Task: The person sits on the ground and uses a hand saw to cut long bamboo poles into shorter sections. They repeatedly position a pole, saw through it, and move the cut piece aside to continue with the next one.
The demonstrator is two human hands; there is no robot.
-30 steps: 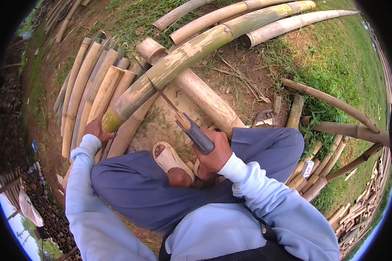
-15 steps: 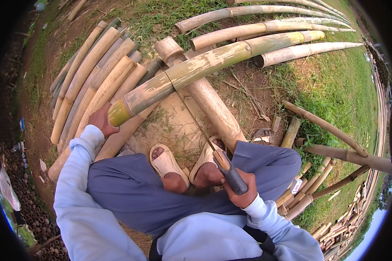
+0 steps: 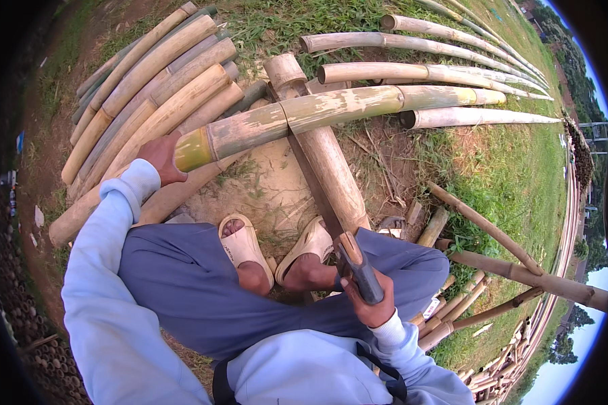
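Observation:
A green-and-tan bamboo pole (image 3: 344, 106) lies across a thicker bamboo log (image 3: 331, 165) in front of me. My left hand (image 3: 161, 158) is closed on the pole's yellowish near end at the left. Wrapped round the dark grip of a handsaw (image 3: 360, 270) is my right hand (image 3: 373, 300), between my knees. From its wooden-topped handle the saw's long blade runs up and away to the pole. The blade's far part meets a dark cut line in the pole, left of where the pole crosses the log. How deep the cut goes is hidden.
Cut bamboo lengths (image 3: 155, 94) lie stacked at the left. Long bamboo poles (image 3: 452, 118) fan out at the far right over grass. A bamboo frame (image 3: 520, 273) stands by my right knee. My sandaled feet (image 3: 240, 246) rest on sawdust-strewn ground.
The view has turned, so the scene sits differently. The saw blade, earlier seen almost edge-on as a thin line, now shows its broad side. Both hands keep their holds.

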